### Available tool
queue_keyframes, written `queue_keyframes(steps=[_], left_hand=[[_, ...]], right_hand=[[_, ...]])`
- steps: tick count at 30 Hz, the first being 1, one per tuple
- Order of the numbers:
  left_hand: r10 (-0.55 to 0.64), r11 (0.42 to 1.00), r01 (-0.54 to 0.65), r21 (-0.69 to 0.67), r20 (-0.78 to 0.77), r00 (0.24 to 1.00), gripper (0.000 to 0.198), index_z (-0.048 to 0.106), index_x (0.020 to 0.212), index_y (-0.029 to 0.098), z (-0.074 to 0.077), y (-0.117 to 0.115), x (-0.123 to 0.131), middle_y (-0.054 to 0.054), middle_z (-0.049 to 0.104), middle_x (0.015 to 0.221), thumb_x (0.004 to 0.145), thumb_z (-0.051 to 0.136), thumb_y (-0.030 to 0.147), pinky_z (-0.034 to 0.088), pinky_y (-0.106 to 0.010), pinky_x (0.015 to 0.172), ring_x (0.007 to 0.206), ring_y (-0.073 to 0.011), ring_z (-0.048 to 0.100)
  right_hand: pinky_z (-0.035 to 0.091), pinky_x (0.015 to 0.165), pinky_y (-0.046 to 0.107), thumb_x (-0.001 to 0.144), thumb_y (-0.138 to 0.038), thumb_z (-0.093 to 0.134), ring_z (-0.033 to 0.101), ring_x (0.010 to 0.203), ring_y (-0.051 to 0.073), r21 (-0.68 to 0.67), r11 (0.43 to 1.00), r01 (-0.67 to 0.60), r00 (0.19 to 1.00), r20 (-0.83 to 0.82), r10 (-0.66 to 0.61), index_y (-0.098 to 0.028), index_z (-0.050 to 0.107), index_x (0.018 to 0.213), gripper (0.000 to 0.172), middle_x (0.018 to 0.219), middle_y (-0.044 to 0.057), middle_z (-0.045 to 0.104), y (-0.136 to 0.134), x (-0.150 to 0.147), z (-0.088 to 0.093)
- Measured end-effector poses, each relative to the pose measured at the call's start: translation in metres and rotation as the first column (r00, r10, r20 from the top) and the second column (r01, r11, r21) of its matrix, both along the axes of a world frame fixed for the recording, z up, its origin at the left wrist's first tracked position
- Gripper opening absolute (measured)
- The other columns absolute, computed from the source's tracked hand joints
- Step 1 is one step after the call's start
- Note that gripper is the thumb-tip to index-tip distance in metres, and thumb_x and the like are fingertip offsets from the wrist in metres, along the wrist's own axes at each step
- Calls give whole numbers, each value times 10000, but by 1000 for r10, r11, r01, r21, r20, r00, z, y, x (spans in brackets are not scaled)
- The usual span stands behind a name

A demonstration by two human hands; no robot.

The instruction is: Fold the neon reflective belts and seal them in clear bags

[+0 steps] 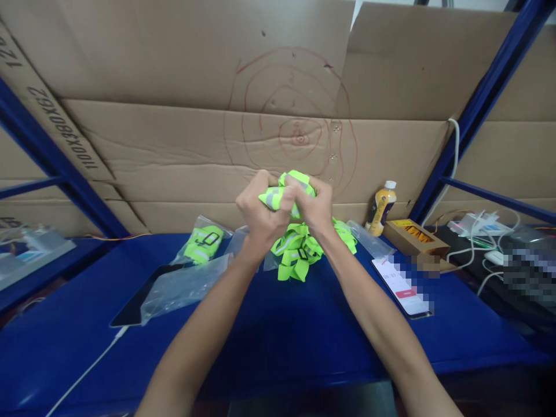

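Both hands are raised together above the table, closed around a crumpled neon-green reflective strap [299, 175] with grey bands. My left hand [264, 205] grips its left side, and a pointed fold sticks out by the thumb. My right hand [313, 202] is closed on its right side, with the thumbs almost touching. Below and behind the wrists, a loose pile of neon-green straps [297, 255] with a black buckle lies on the blue table [295, 330]. To the left, a folded green strap bundle [203, 243] sits in a clear plastic bag.
A clear plastic bag [185, 289] overlaps a black tablet [130, 307] with a white cable. At right are a phone [402, 289], a yellow drink bottle [382, 208], an open cardboard box [414, 237] and tangled cables. Cardboard [174, 145] walls the back between blue posts.
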State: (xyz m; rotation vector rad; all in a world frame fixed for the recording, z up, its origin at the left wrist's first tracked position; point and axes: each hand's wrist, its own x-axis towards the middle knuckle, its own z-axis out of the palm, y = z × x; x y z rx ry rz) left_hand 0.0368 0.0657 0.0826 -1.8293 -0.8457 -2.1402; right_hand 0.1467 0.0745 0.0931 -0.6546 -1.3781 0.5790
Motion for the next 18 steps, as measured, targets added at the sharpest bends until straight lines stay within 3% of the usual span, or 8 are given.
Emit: queue_keyframes(steps=[3, 5, 10, 11, 12, 14, 16, 18], left_hand=[[-195, 960, 230, -160, 208, 959, 493, 543, 769, 232, 2, 7, 8, -11, 544, 704, 1059, 469, 623, 400, -332, 667, 668, -178, 498], [-329, 871, 420, -255, 332, 884, 409, 576, 762, 225, 7, 12, 8, -24, 577, 754, 998, 550, 557, 440, -317, 677, 708, -177, 532], [-525, 414, 743, -526, 529, 667, 238, 592, 728, 208, 20, 18, -1, -27, 576, 749, 723, 717, 411, 451, -297, 575, 639, -163, 551], [-515, 378, 749, -544, 549, 659, 239, 588, 714, 207, 21, 17, -2, -22, 569, 726, 705, 729, 400, 445, -294, 559, 618, -158, 541], [-492, 407, 743, -532, 557, 669, 235, 590, 701, 204, 22, 16, -1, -20, 571, 715, 696, 738, 387, 446, -289, 559, 617, -155, 539], [-423, 601, 667, -441, 532, 733, 209, 608, 684, 200, 21, 12, 2, -15, 595, 718, 702, 740, 361, 450, -275, 587, 651, -151, 544], [-334, 805, 491, -333, 431, 838, 194, 622, 680, 204, 19, 6, 6, -3, 603, 710, 751, 730, 349, 437, -269, 604, 670, -148, 527], [-236, 916, 303, -262, 256, 937, 221, 604, 686, 213, 17, 0, 6, 11, 575, 672, 829, 713, 341, 423, -279, 611, 653, -149, 497]], right_hand=[[451, 693, 282, 912, -556, 703, 531, 705, 145, 224, 953, 205, 974, 53, -221, -220, 633, 741, 383, 716, -17, 580, -3, 2, -3], [483, 761, 312, 926, -487, 693, 578, 749, 167, 391, 875, 287, 938, 70, -339, -229, 669, 778, 299, 763, 7, 636, -3, 5, -6], [535, 866, 396, 948, -453, 627, 640, 856, 231, 555, 774, 305, 871, 165, -462, -247, 686, 844, 238, 882, 69, 691, 2, 13, -14], [537, 886, 411, 955, -455, 609, 642, 880, 241, 571, 767, 293, 869, 175, -462, -247, 675, 854, 240, 904, 77, 691, 3, 14, -16], [537, 901, 423, 963, -460, 588, 640, 895, 247, 579, 764, 284, 874, 171, -454, -246, 660, 865, 246, 914, 80, 687, 3, 14, -16], [539, 917, 429, 989, -470, 540, 637, 910, 246, 549, 791, 271, 905, 135, -403, -241, 631, 926, 254, 926, 76, 681, 2, 11, -17], [543, 971, 425, 1019, -465, 508, 657, 992, 240, 474, 841, 262, 942, 65, -330, -231, 633, 1057, 268, 1037, 88, 709, 2, 8, -15], [528, 1077, 427, 1049, -468, 500, 664, 1154, 237, 403, 881, 246, 963, 5, -271, -225, 654, 1186, 318, 1215, 114, 729, 6, 4, -12]])
